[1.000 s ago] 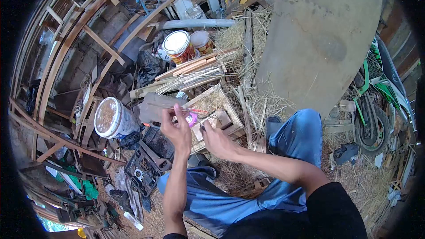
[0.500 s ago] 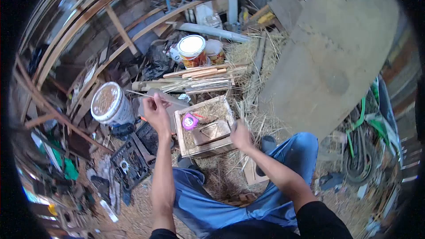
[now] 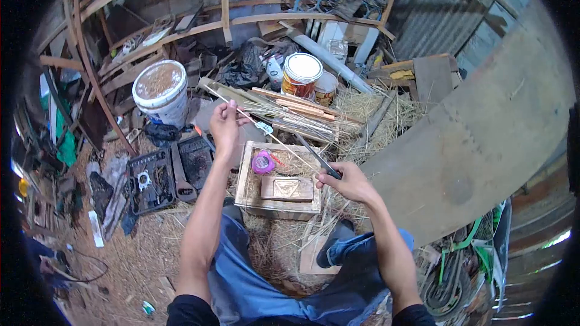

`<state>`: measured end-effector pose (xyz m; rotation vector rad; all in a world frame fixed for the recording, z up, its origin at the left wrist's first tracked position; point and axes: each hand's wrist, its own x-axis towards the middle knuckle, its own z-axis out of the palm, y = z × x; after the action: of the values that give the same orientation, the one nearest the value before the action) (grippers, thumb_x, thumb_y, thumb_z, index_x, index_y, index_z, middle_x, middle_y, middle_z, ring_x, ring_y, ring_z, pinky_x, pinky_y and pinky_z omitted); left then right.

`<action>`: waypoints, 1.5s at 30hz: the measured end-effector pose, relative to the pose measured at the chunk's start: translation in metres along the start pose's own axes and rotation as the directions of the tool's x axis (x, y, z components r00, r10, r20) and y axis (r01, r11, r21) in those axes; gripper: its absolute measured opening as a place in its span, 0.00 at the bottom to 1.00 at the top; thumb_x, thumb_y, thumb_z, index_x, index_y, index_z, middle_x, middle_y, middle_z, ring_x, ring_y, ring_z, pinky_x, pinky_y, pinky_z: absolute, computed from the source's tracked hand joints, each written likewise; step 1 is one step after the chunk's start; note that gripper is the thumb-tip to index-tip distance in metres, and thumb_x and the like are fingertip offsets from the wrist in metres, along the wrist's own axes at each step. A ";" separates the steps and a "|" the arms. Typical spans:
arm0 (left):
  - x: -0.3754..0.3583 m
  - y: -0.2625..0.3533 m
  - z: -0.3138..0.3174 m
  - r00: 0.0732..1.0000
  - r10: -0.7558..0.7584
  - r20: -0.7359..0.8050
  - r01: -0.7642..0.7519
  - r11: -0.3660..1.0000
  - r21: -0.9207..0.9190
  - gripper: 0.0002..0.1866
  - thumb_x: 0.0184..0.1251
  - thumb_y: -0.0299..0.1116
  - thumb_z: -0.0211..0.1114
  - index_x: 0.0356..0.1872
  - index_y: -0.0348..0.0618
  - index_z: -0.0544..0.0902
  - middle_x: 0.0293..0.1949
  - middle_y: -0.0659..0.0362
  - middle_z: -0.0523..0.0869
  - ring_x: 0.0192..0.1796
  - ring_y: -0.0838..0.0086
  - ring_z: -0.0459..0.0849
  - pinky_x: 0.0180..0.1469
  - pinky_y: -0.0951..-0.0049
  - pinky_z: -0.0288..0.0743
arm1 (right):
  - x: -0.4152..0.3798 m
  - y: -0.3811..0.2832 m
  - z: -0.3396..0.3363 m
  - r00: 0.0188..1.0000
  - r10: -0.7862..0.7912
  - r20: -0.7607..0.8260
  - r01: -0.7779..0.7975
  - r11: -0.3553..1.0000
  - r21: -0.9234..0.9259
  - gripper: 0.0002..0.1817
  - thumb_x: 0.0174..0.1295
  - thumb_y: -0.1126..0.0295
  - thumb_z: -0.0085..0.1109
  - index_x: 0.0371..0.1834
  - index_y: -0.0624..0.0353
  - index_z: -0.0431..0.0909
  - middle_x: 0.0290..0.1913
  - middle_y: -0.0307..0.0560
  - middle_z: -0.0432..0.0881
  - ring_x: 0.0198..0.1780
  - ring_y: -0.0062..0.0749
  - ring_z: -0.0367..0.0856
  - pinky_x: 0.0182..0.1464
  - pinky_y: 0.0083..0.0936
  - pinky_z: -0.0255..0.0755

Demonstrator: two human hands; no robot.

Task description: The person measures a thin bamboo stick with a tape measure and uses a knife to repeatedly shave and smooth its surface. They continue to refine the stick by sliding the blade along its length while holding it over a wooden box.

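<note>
My left hand (image 3: pixel 225 125) pinches a thin wooden stick (image 3: pixel 281 143) near its upper end. The stick slants down to the right, toward my right hand (image 3: pixel 349 182). That hand is closed round the black handle of a knife (image 3: pixel 330 170), whose narrow dark blade points up and left. The stick's lower end reaches the fingers of my right hand. Below both hands is a wooden crate (image 3: pixel 241 188). On it lie a purple tape measure (image 3: pixel 263 162) and a brown wooden block (image 3: pixel 273 188) with a lighter carved face.
Sticks and wood strips (image 3: pixel 302 108) lie in a pile beyond the crate. Behind are a lidded paint bucket (image 3: pixel 301 78) and a white bucket (image 3: pixel 162 99). An open tool case (image 3: pixel 150 184) sits at left. A large board (image 3: pixel 447 151) leans at right.
The view has swung, shifting the surroundings. My right hand has turned so the knife and its blade show clearly. The stick now slopes down toward that hand.
</note>
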<state>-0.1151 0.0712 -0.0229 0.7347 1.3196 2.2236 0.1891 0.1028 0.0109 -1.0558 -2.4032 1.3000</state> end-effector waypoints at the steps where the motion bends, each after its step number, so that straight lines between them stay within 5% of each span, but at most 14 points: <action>1: 0.002 0.004 0.000 0.999 -0.047 -0.010 0.047 0.998 -0.030 0.14 0.71 0.39 0.58 0.41 0.35 0.74 0.33 0.56 0.81 0.30 0.75 0.82 0.34 0.75 0.81 | -0.005 -0.017 -0.005 0.998 0.058 0.000 -0.058 0.998 0.012 0.09 0.61 0.65 0.61 0.32 0.60 0.84 0.29 0.36 0.84 0.33 0.16 0.73 0.40 0.18 0.67; 4: -0.004 0.003 0.001 0.994 -0.109 0.014 0.110 0.990 -0.091 0.14 0.71 0.38 0.58 0.42 0.35 0.74 0.34 0.56 0.82 0.33 0.75 0.83 0.37 0.74 0.81 | -0.002 -0.005 0.007 0.986 0.039 -0.163 -0.015 0.989 0.144 0.10 0.60 0.66 0.62 0.34 0.62 0.83 0.26 0.35 0.83 0.31 0.16 0.71 0.37 0.18 0.65; 12: -0.094 0.000 0.065 0.825 -0.233 0.514 0.257 0.966 0.025 0.10 0.70 0.30 0.58 0.47 0.35 0.77 0.37 0.58 0.83 0.38 0.79 0.82 0.41 0.79 0.78 | 0.011 -0.018 0.029 0.938 0.239 -0.253 -0.143 0.928 0.345 0.08 0.56 0.70 0.66 0.35 0.62 0.83 0.30 0.41 0.86 0.32 0.19 0.80 0.41 0.19 0.71; 13: -0.097 0.001 0.067 0.821 -0.220 0.526 0.214 0.974 0.073 0.11 0.71 0.30 0.57 0.47 0.34 0.78 0.36 0.59 0.82 0.36 0.80 0.81 0.39 0.79 0.77 | 0.011 -0.021 0.030 0.944 0.085 -0.318 0.027 0.943 0.331 0.10 0.59 0.67 0.63 0.35 0.64 0.82 0.28 0.42 0.85 0.31 0.21 0.80 0.38 0.22 0.72; 20: -0.092 0.017 0.064 0.818 -0.313 0.482 0.276 0.950 0.147 0.11 0.71 0.32 0.57 0.47 0.35 0.79 0.26 0.65 0.77 0.27 0.84 0.75 0.28 0.82 0.69 | 0.005 -0.032 0.005 0.768 -0.069 -0.637 0.045 0.998 -0.054 0.14 0.63 0.60 0.59 0.38 0.61 0.80 0.26 0.53 0.80 0.28 0.36 0.81 0.33 0.28 0.71; 21: -0.093 0.016 0.064 0.807 -0.313 0.501 0.239 0.949 0.207 0.11 0.72 0.34 0.56 0.48 0.39 0.80 0.25 0.68 0.74 0.23 0.88 0.67 0.24 0.85 0.60 | 0.004 -0.033 0.002 0.771 -0.128 -0.624 0.066 0.990 -0.121 0.12 0.62 0.62 0.60 0.40 0.60 0.79 0.26 0.53 0.79 0.27 0.40 0.80 0.32 0.30 0.71; 25: -0.108 0.014 0.066 0.772 -0.245 0.586 0.066 0.949 0.309 0.13 0.71 0.36 0.58 0.45 0.36 0.81 0.26 0.67 0.77 0.28 0.87 0.70 0.29 0.83 0.64 | 0.009 -0.018 -0.002 0.670 -0.518 -0.531 0.362 0.853 -0.376 0.11 0.59 0.64 0.64 0.39 0.61 0.82 0.31 0.53 0.83 0.31 0.44 0.83 0.34 0.30 0.75; 30: -0.123 0.013 0.067 0.789 -0.206 0.579 0.029 0.954 0.300 0.12 0.69 0.32 0.58 0.49 0.39 0.83 0.25 0.67 0.77 0.28 0.85 0.70 0.30 0.81 0.65 | 0.006 -0.006 -0.020 0.722 -0.494 -0.486 0.300 0.855 -0.424 0.11 0.57 0.63 0.65 0.36 0.60 0.84 0.33 0.51 0.85 0.29 0.43 0.84 0.30 0.29 0.76; 32: -0.124 0.013 0.065 0.781 -0.230 0.580 0.071 0.956 0.284 0.12 0.70 0.31 0.57 0.48 0.39 0.83 0.25 0.67 0.77 0.28 0.85 0.69 0.30 0.80 0.65 | 0.013 0.012 -0.026 0.690 -0.449 -0.568 0.254 0.885 -0.391 0.12 0.58 0.65 0.65 0.37 0.64 0.84 0.30 0.51 0.85 0.28 0.31 0.83 0.31 0.23 0.74; 33: -0.126 0.015 0.062 0.781 -0.225 0.583 0.068 0.958 0.278 0.12 0.70 0.31 0.57 0.48 0.39 0.83 0.25 0.67 0.77 0.28 0.85 0.69 0.30 0.80 0.65 | 0.011 0.012 -0.038 0.699 -0.248 -0.671 0.151 0.968 -0.200 0.12 0.58 0.62 0.65 0.40 0.58 0.84 0.33 0.53 0.84 0.31 0.37 0.85 0.34 0.27 0.75; 36: -0.139 0.016 0.050 0.718 -0.277 0.638 -0.012 0.912 0.410 0.11 0.70 0.30 0.57 0.47 0.40 0.84 0.25 0.67 0.78 0.28 0.85 0.69 0.31 0.81 0.65 | 0.003 0.039 -0.083 0.746 -0.067 -0.663 -0.080 0.979 -0.190 0.13 0.58 0.62 0.64 0.40 0.58 0.84 0.33 0.55 0.84 0.32 0.36 0.85 0.36 0.27 0.75; 40: -0.142 0.008 0.045 0.711 -0.354 0.607 0.038 0.882 0.470 0.11 0.70 0.30 0.56 0.47 0.40 0.84 0.25 0.65 0.79 0.28 0.85 0.69 0.30 0.81 0.64 | 0.001 0.039 -0.043 0.759 -0.199 -0.620 0.134 0.980 -0.149 0.13 0.58 0.61 0.64 0.40 0.58 0.84 0.32 0.55 0.84 0.32 0.38 0.85 0.37 0.26 0.75; 42: -0.138 0.010 0.046 0.720 -0.362 0.593 0.087 0.894 0.440 0.12 0.71 0.33 0.57 0.48 0.39 0.83 0.35 0.62 0.85 0.37 0.82 0.76 0.41 0.79 0.71 | -0.005 0.014 -0.027 0.833 -0.359 -0.421 0.213 0.910 -0.355 0.14 0.59 0.60 0.64 0.41 0.58 0.84 0.33 0.52 0.86 0.35 0.34 0.85 0.39 0.25 0.75; 45: -0.129 0.017 0.048 0.707 -0.344 0.618 0.027 0.886 0.462 0.12 0.70 0.33 0.58 0.48 0.38 0.83 0.40 0.60 0.86 0.40 0.81 0.78 0.44 0.78 0.72 | -0.003 0.017 -0.049 0.873 -0.243 -0.424 0.105 0.940 -0.324 0.13 0.61 0.60 0.62 0.41 0.58 0.85 0.36 0.50 0.86 0.38 0.28 0.85 0.40 0.25 0.75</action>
<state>0.0113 0.0154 -0.0163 1.3511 1.3826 1.2628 0.2238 0.1387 0.0264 -1.0397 -2.2852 0.5581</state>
